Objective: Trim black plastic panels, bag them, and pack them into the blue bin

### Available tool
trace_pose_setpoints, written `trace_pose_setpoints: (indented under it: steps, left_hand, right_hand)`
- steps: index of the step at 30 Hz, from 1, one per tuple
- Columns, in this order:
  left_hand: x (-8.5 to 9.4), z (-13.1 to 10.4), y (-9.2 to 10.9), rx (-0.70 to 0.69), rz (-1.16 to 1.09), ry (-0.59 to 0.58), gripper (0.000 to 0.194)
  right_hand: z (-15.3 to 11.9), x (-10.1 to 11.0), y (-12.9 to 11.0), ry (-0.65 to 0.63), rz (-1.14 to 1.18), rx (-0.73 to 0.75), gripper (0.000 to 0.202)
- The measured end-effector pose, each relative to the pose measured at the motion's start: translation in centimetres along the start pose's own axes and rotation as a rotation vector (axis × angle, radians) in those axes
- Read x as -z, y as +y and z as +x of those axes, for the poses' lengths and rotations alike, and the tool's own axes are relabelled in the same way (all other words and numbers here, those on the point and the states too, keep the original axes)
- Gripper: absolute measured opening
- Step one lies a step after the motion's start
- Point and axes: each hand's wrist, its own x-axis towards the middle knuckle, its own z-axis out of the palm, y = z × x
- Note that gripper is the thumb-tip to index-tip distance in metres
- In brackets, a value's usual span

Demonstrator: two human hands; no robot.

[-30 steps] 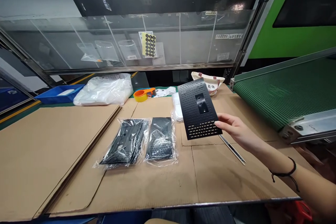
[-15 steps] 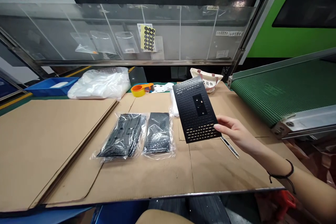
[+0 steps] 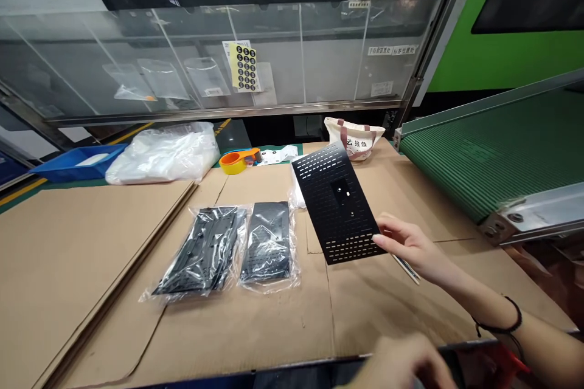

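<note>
My right hand [image 3: 408, 246] pinches the lower right corner of a black slotted panel [image 3: 335, 213], which is held tilted above the cardboard. Small holes show in the panel's plain centre patch. My left hand [image 3: 404, 361] is at the bottom edge, blurred by motion, below the right hand; its fingers cannot be made out clearly. Two clear bags with black panels lie on the cardboard left of the held panel: a wider one [image 3: 201, 252] and a narrower one [image 3: 267, 243]. A thin pen-like item [image 3: 406, 268] lies partly behind the right hand.
Cardboard [image 3: 255, 340] covers the table. Behind are a blue tray [image 3: 59, 165], a pile of clear plastic bags [image 3: 166, 155], an orange tape dispenser [image 3: 235, 161] and a cloth bag [image 3: 356, 137]. A green conveyor [image 3: 493, 158] stands at the right, a clear pocket rack [image 3: 283, 61] beyond.
My left hand has come into view at the bottom. The black panel, still in my right hand, is turned slightly and sits a little lower. The view has shifted a little.
</note>
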Motion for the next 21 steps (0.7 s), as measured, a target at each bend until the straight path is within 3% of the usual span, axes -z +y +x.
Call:
trace_pose_setpoints:
  steps: [2, 4, 5, 7, 9, 11, 14, 15, 18, 19, 21]
  left_hand:
    - [3.6, -1.2, 0.2, 0.095, 0.028, 0.288, 0.028]
    - [6.9, -1.8, 0.4, 0.145, 0.023, 0.859, 0.024]
    - [8.4, -1.8, 0.4, 0.132, -0.023, 1.053, 0.021]
    - [10.5, -1.2, 0.2, 0.134, -0.260, 1.195, 0.027]
    - [11.5, -0.5, -0.3, 0.146, -0.541, 1.174, 0.037]
    - [11.7, 0.0, -0.7, 0.160, -0.749, 1.118, 0.033]
    - [11.1, -0.4, -1.4, 0.200, -0.992, 1.034, 0.023]
    - [10.8, -0.7, -1.7, 0.223, -1.074, 1.001, 0.021]
    - [9.9, -1.6, -2.9, 0.277, -1.264, 0.914, 0.018]
    - [9.6, -1.8, -3.3, 0.269, -1.299, 0.878, 0.019]
    - [9.0, -2.1, -4.2, 0.225, -1.332, 0.799, 0.023]
  right_hand:
    - [-0.2, -0.1, 0.8, 0.020, -0.038, -0.003, 0.022]
    - [-0.6, -0.7, 1.4, 0.031, -0.072, -0.012, 0.022]
    - [-0.9, -1.3, 1.6, 0.033, -0.085, -0.014, 0.022]
    - [-1.6, -2.9, 1.7, 0.043, -0.098, -0.006, 0.023]
    - [-2.7, -4.4, 1.6, 0.033, -0.095, 0.013, 0.024]
    - [-3.9, -5.4, 1.7, -0.059, -0.070, 0.015, 0.025]
    - [-5.2, -4.9, 3.5, -0.175, -0.066, -0.034, 0.042]
    - [-5.5, -4.3, 4.7, -0.108, -0.116, -0.074, 0.050]
    - [-5.7, -2.6, 9.8, 0.405, -0.490, -0.234, 0.065]
    - [-5.7, -2.1, 11.5, 0.512, -0.623, -0.263, 0.073]
    - [-5.7, -1.5, 14.5, 0.569, -0.743, -0.292, 0.077]
